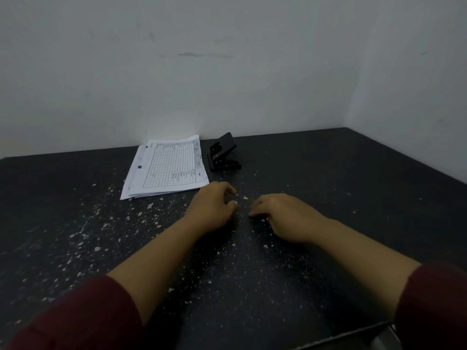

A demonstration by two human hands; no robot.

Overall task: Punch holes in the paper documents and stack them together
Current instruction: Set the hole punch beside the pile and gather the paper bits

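On the dark speckled surface [303,173], head view:
Left hand [211,208]: rests on the surface with fingers loosely curled, holding nothing; its fingertips lie just short of the near right corner of the paper.
Right hand [283,215]: rests beside the left, a small gap between them, fingers loosely bent toward the left hand, holding nothing.
Paper documents [166,168]: a loose, slightly fanned pile lying flat, beyond and to the left of the left hand; the top sheet shows a printed table.
Hole punch [223,155]: black, lever raised, beyond both hands, just right of the pile's far end, near the wall.
Sleeves [83,317]: dark red, pushed up both forearms.
Wall [227,72]: pale, behind the surface.
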